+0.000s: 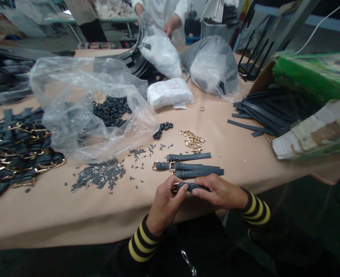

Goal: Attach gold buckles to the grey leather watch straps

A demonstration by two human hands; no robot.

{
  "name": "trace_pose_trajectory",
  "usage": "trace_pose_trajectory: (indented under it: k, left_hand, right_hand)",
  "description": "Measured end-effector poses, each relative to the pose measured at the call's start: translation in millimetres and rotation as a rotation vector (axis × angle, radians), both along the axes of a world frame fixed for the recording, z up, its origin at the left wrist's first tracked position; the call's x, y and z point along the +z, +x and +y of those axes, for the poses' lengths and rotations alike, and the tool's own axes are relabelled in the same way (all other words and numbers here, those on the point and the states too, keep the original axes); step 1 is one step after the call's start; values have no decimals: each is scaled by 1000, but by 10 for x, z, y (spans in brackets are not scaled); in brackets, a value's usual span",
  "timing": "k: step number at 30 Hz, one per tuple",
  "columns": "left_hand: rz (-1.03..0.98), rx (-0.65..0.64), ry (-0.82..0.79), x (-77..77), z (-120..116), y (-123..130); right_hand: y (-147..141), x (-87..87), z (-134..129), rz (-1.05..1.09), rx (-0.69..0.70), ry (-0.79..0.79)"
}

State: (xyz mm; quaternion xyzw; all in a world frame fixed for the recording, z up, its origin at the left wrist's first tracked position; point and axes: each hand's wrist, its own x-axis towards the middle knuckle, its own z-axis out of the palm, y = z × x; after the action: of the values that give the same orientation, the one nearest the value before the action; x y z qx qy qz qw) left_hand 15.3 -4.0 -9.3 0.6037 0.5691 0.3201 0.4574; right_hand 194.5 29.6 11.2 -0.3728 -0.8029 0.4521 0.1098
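Between my two hands, at the table's front edge, is a short dark strap (190, 187) with a gold buckle (174, 187) at its left end. My left hand (167, 200) pinches the buckle end between thumb and fingers. Farther right along the same strap, my right hand (220, 190) grips it with the thumb on top. Just beyond my hands lie several similar buckled straps (198, 167), side by side. Behind them is a small heap of loose gold buckles (193, 141). My fingers hide part of the held strap.
To the left are many small dark pieces (100, 175), a clear plastic bag (72, 127) over black loops (112, 109), and chain-trimmed straps (17, 154). Long strips (264, 111) lie by a green box (310, 77) at right. Across the table, a person's hands (172, 26) hold a bag (161, 50).
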Motion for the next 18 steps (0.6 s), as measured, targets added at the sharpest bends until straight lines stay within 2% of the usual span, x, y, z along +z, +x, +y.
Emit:
trace_pose_trajectory:
  k: [5, 10, 18]
  left_hand:
    - [-52, -1, -32, -9, 61, -35]
    - [-167, -106, -146, 7, 115, -66]
    - [-122, -44, -76, -33, 37, -17]
  right_hand:
    - [10, 4, 10, -39, 34, 6]
    - [-5, -7, -12, -8, -2, 1]
    - [-21, -33, -41, 22, -12, 21]
